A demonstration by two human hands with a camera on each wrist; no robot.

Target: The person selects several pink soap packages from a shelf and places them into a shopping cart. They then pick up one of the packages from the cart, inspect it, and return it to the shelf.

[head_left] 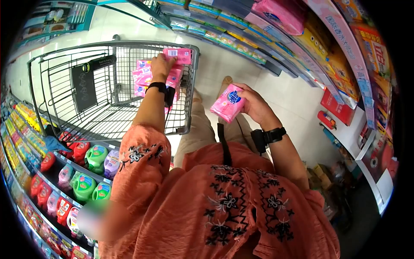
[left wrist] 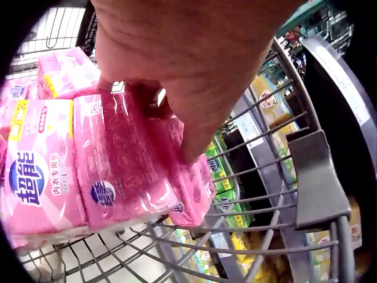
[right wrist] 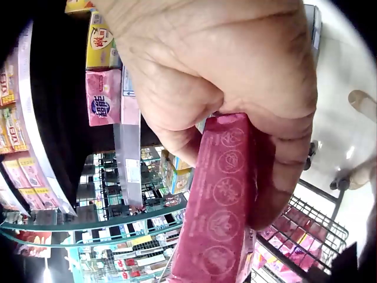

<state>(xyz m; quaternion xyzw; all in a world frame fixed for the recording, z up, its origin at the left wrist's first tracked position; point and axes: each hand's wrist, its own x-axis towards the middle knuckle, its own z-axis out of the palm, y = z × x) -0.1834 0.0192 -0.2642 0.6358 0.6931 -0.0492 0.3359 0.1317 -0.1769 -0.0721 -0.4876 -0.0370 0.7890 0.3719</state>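
In the head view my right hand (head_left: 257, 107) grips a pink soap pack (head_left: 227, 103) by one end, in front of my body and outside the cart. The right wrist view shows the thumb and fingers on either side of that pack's narrow face. My left hand (head_left: 160, 68) reaches into the shopping cart (head_left: 192, 86) and holds a pink soap pack (head_left: 183, 56) at the cart's corner. Several more pink soap packs (left wrist: 41, 165) lie stacked beside and below it. In the left wrist view the left fingertips are partly hidden behind the hand.
Shelves with boxed goods (head_left: 319, 43) run along the right. Detergent bottles (head_left: 84, 186) fill the shelf at lower left. A dark sign (head_left: 83, 88) hangs on the cart's wire side. A shoe (head_left: 227, 80) stands on the pale floor (head_left: 276, 82).
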